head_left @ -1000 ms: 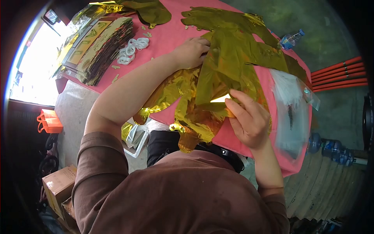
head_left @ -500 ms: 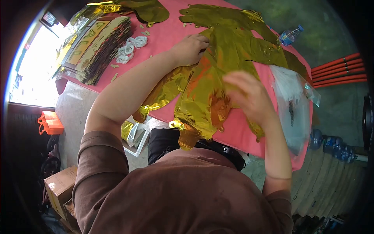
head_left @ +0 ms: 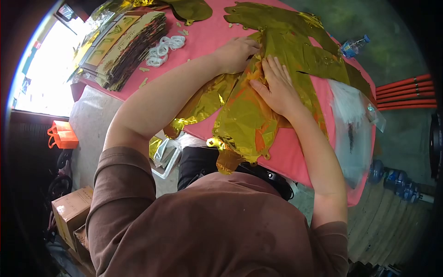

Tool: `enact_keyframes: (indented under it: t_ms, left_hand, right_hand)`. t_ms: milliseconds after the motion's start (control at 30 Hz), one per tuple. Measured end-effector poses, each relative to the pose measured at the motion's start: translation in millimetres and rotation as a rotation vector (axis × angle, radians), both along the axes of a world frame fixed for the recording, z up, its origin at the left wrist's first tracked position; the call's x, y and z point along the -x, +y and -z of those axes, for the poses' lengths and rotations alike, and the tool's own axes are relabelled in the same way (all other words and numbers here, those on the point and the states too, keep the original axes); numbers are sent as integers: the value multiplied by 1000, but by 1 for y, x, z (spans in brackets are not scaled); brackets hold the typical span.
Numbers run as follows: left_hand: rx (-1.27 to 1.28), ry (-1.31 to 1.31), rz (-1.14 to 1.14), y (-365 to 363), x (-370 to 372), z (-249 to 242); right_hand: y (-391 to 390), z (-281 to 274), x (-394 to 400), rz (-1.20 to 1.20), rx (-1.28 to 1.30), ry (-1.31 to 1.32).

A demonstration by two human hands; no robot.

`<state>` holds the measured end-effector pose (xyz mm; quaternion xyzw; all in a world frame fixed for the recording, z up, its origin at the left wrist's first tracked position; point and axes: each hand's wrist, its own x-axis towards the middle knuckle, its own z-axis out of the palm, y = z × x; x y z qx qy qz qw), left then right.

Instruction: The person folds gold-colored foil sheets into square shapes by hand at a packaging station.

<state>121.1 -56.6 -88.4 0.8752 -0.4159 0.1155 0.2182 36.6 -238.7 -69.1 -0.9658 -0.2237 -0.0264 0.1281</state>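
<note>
Flat, uninflated gold foil balloons (head_left: 247, 115) lie overlapped in front of me, their tabbed ends hanging past the table's near edge. My left hand (head_left: 237, 54) has its fingers curled in on the foil near the top of the nearest balloon, and its fingertips are partly hidden. Flat on the same balloon, just to the right, rests my right hand (head_left: 279, 87), its fingers stretched out and the thumb apart. More gold foil (head_left: 277, 27) spreads beyond both hands.
On the pink-covered table (head_left: 203, 27) are printed packets (head_left: 124, 51), coils of white ribbon (head_left: 159, 53) and small pale clips (head_left: 144, 83). Clear plastic bags (head_left: 353, 138) drape the right edge. A small bottle (head_left: 354, 46) is beyond the table edge; an orange bag (head_left: 63, 135) is at left.
My right hand has come down from above the foil, moving away from me and left, and now lies flat beside my left hand. The left hand keeps its place on the foil.
</note>
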Motion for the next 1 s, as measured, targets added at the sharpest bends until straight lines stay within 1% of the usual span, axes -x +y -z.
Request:
enact_keyframes:
  t_ms: [67, 133, 167, 233, 267, 333, 467, 533, 767, 867, 933, 1000]
  left_hand:
    - [-15, -19, -11, 0, 0, -1]
    - [-20, 61, -14, -1, 5, -9]
    - [-20, 55, -10, -1, 4, -8]
    - [76, 16, 9, -1, 2, -2]
    - [77, 12, 12, -1, 0, 0]
    - [115, 84, 0, -1, -2, -1]
    - [175, 113, 14, 1, -4, -3]
    - [117, 20, -61, 5, -4, -5]
    - [114, -52, -58, 8, -8, -1]
    - [161, 8, -86, 7, -5, -8]
    - [246, 286, -186, 8, -3, -20]
    - [252, 244, -193, 9, -4, -16]
  right_hand:
    - [2, 0, 2, -13, 11, -3]
    - [2, 1, 3, -19, 14, -14]
    - [2, 1, 3, -16, 14, -19]
    - [1, 3, 4, -22, 21, -40]
    - [1, 3, 4, -19, 23, -45]
    - [2, 4, 4, -19, 13, -52]
    - [1, 5, 4, -21, 39, -66]
    - [2, 5, 4, -18, 19, -69]
    - [2, 4, 4, -23, 39, -73]
    - [1, 4, 5, -19, 42, -75]
    - [1, 4, 4, -18, 61, -72]
    - [2, 4, 5, -18, 60, -72]
